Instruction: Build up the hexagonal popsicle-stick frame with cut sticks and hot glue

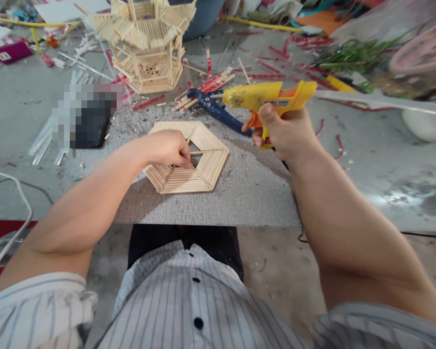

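Observation:
My right hand [288, 128] is wrapped round the grip of a yellow hot glue gun [256, 94] with an orange trigger. The gun is held above the table, its nozzle pointing left. My left hand [172, 148] reaches over a hexagonal panel of pale wooden sticks [185, 182] lying flat, made of rings of sticks round an open middle. Its fingertips are pinched together at that opening, where thin sticks cross. Whatever sits between them is hidden. Blue-handled pliers [218, 114] lie behind the panel, partly under the gun in view.
A pavilion-like stick model [148, 53] stands at the back. Left of the panel are a dark phone [90, 123], partly blurred, and clear glue sticks [45, 138]. Loose sticks with red wrapping [210, 87] lie behind. A pink basket [421, 53] stands at the right.

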`<state>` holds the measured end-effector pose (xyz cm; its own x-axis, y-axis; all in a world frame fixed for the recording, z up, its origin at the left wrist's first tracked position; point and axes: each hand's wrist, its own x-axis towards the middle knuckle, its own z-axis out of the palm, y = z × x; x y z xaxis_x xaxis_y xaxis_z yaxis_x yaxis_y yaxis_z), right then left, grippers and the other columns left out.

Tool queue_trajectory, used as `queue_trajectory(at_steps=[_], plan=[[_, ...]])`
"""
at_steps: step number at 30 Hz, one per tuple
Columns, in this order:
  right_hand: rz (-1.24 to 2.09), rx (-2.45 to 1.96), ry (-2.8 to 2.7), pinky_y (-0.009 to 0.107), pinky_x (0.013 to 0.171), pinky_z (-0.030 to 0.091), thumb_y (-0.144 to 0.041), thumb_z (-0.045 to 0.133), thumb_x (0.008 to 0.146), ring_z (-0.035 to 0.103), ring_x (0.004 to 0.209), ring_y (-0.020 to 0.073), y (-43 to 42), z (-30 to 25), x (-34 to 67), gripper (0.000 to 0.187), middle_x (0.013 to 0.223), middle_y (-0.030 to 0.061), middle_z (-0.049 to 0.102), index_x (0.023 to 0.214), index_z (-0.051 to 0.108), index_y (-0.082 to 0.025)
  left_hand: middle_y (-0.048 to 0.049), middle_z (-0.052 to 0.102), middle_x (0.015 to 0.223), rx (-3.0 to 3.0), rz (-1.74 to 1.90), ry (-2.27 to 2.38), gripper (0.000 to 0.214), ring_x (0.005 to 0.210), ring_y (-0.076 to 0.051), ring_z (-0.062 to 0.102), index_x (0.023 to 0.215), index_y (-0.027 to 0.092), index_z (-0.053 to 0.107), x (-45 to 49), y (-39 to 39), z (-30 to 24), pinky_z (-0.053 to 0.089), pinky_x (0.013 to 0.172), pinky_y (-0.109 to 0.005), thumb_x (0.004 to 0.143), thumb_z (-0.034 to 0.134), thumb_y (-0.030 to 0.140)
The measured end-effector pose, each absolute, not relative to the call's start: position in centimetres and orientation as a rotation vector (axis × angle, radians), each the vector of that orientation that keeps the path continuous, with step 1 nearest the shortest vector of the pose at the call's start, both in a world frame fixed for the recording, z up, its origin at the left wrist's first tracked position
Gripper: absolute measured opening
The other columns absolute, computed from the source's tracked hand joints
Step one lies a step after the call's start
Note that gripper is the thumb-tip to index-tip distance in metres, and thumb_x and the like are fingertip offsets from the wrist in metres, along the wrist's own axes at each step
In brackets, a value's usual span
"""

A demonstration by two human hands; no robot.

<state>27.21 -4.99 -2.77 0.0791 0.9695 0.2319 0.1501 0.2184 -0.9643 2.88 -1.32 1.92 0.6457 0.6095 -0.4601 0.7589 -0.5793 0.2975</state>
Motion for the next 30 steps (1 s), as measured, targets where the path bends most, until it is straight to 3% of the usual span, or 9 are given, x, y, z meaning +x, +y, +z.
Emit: queue_trajectory(at_steps=[12,18,20,22,25,30], plan=[[0.901,-1.223,-1.301,0.023,0.03,0.032,-0.074,0.073,0.051,0.044,0.032,0.0062,-5.2,-2.4,26.9,0.061,0.058,-0.0035,0.062,0.076,0.054,-0.022,-0.0015,0.073,0.08,2.424,-0.458,1.075,0.029,0.073,-0.016,0.061,0.093,0.022,0.077,3.0,-1.3,1.9,0.037,0.07,-0.027,0.076,0.062,0.039],[0.795,-1.219,-1.137,0.026,0.032,0.036,-0.073,0.075,0.046,0.046,0.035,0.0064,-4.4,-2.8,28.1,0.064,0.076,-0.0001,0.065,0.077,0.057,-0.021,-0.0009,0.071,0.076,2.443,-0.356,1.029,0.029,0.071,-0.014,0.059,0.089,0.021,0.075,2.5,-1.3,2.2,0.037,0.068,-0.026,0.078,0.059,0.042],[0.79,-1.245,-1.031,0.027,0.033,0.039,-0.063,0.081,0.05,0.046,0.035,0.0066,-4.0,-2.7,28.9,0.056,0.075,-0.0024,0.062,0.078,0.056,-0.021,-0.0007,0.07,0.076,2.434,-0.28,1.072,0.029,0.074,-0.014,0.06,0.09,0.02,0.074,2.4,-1.3,2.6,0.038,0.071,-0.026,0.079,0.056,0.04],[0.824,-1.341,-0.892,0.027,0.035,0.042,-0.041,0.082,0.063,0.043,0.032,0.0073,-3.6,-2.3,29.9,0.038,0.066,-0.0066,0.058,0.081,0.054,-0.022,-0.0017,0.071,0.079,2.466,-0.189,1.153,0.03,0.078,-0.015,0.061,0.091,0.019,0.074,2.2,-1.2,2.8,0.039,0.074,-0.027,0.08,0.054,0.038],[0.862,-1.54,-0.672,0.028,0.037,0.043,-0.011,0.067,0.078,0.043,0.031,0.0097,-3.4,-1.7,31.7,0.016,0.056,-0.0081,0.052,0.08,0.054,-0.021,-0.0053,0.071,0.09,2.546,-0.064,1.326,0.032,0.088,-0.02,0.062,0.096,0.019,0.073,1.7,-0.6,2.6,0.041,0.079,-0.03,0.082,0.051,0.037],[0.845,-1.692,-0.548,0.025,0.038,0.041,0.001,0.059,0.078,0.048,0.038,0.0094,-3.6,-1.7,34.8,0.017,0.06,-0.0011,0.061,0.074,0.058,-0.016,-0.0071,0.069,0.108,2.571,0.016,1.57,0.032,0.105,-0.025,0.059,0.103,0.023,0.07,0.7,0.6,1.6,0.042,0.086,-0.033,0.084,0.049,0.038]])
